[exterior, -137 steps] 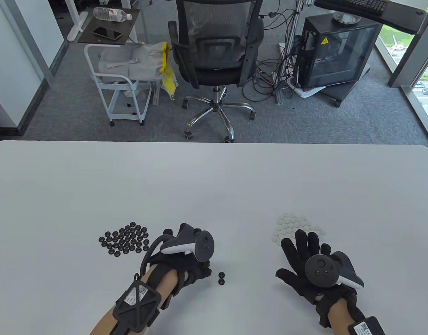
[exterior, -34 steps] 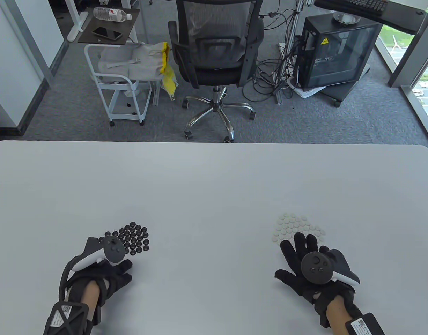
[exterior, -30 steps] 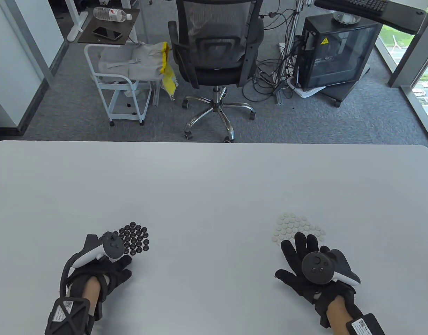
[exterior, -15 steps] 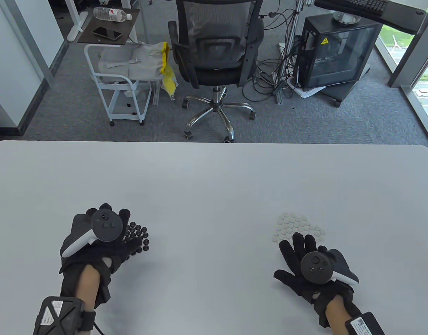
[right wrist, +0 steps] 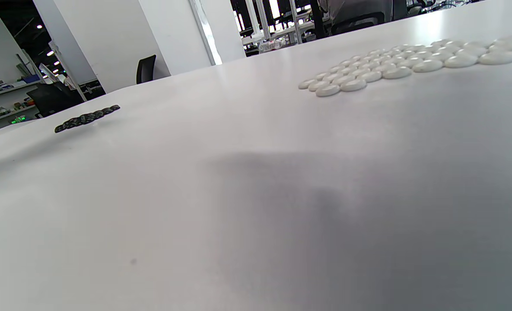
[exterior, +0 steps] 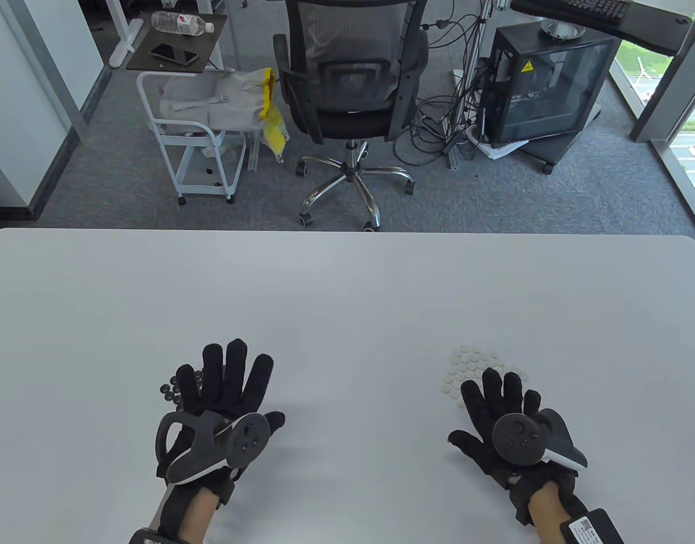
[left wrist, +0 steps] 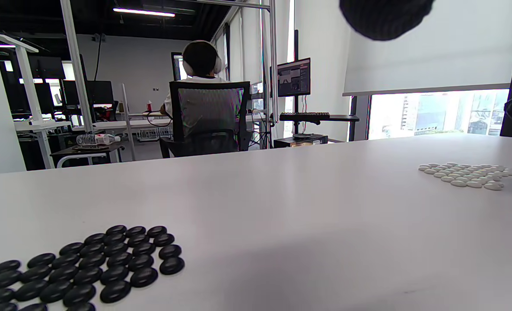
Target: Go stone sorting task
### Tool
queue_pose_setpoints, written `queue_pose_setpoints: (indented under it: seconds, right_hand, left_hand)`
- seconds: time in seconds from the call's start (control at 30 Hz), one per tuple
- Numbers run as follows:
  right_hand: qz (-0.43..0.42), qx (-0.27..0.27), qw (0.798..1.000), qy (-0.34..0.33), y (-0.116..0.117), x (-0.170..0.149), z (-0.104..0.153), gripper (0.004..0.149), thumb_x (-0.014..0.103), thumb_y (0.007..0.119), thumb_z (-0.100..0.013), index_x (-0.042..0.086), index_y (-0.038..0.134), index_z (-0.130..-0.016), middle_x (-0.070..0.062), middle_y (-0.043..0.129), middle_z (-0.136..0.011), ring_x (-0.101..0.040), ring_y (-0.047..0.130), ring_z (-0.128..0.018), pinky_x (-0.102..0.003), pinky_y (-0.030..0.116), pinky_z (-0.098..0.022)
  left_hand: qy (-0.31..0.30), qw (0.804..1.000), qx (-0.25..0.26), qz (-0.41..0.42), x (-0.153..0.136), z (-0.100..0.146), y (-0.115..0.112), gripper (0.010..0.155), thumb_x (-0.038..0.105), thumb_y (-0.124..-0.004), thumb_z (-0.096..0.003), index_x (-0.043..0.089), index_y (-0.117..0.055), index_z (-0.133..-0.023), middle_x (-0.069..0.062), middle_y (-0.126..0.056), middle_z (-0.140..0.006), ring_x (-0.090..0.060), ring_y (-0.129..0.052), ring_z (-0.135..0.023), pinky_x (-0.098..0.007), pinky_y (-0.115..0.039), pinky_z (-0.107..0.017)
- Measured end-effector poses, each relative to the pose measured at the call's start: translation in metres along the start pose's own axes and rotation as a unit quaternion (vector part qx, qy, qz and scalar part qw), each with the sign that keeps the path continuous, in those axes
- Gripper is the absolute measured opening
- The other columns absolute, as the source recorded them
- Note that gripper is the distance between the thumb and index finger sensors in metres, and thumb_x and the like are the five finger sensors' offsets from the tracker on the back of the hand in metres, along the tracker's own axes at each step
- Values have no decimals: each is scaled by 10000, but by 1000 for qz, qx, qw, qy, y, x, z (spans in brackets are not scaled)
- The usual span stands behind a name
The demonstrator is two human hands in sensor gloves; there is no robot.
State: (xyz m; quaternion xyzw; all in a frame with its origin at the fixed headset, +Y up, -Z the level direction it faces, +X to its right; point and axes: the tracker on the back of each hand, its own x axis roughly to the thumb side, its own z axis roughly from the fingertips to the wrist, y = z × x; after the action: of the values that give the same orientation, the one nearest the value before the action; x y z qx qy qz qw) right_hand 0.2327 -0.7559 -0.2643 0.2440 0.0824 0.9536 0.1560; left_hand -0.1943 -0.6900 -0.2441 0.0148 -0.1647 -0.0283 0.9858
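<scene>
- The two loose black stones I saw near the table's middle a few seconds ago are gone; the black stones [left wrist: 87,268] lie together in one cluster on the left of the table [exterior: 347,283].
- My left hand [exterior: 223,391], which was curled low beside that cluster a second ago, now lies over it with its fingers [exterior: 235,362] straight and spread, holding nothing.
- I judge the sorting is done or nearly so: the white stones [left wrist: 467,175] sit in their own patch, well apart on the right.
- My right hand [exterior: 500,413] has barely shifted; its fingers are splayed flat, tips at the near edge of the white patch, gripping nothing.
- I cannot tell whether either palm actually presses on the stones.
</scene>
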Motion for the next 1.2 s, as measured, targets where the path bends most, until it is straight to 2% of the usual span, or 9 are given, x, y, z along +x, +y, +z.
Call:
queue_pose_setpoints:
  seconds: [0.13, 0.33, 0.9, 1.2]
  right_hand:
    - [14, -8, 1000, -2, 1, 2, 0, 847, 517, 511, -640, -41, 152, -1166, -471, -34, -1063, -677, -91, -864, -873, 32, -503]
    - [32, -19, 999, -10, 2, 4, -2, 853, 530, 504, -637, -37, 147, -1166, -475, -35, -1064, -679, -103, -866, -875, 22, -493]
    - [92, -22, 995, 3, 11, 15, -5, 894, 598, 486, -651, -41, 146, -1176, -494, -2, -1089, -707, -105, -870, -904, -43, -366]
    - [100, -19, 995, 5, 13, 19, -6, 888, 593, 491, -654, -41, 153, -1175, -493, 4, -1088, -710, -99, -871, -900, -48, -354]
  left_hand:
    - [-2, 1000, -2, 12, -4, 1, -26, 829, 579, -542, -572, 196, -126, -1179, -268, 115, -1146, -561, 144, -958, -833, -60, -569]
    - [-11, 1000, 0, 21, -11, 3, -46, 826, 591, -534, -569, 209, -130, -1180, -262, 109, -1151, -553, 151, -959, -833, -25, -537]
    - [-5, 999, -45, 31, -11, 0, -59, 836, 643, -488, -562, 222, -139, -1196, -255, 94, -1172, -551, 150, -970, -836, 10, -483]
    - [2, 997, -73, 31, -10, 0, -61, 827, 670, -466, -565, 251, -149, -1204, -233, 110, -1173, -552, 161, -969, -836, 24, -470]
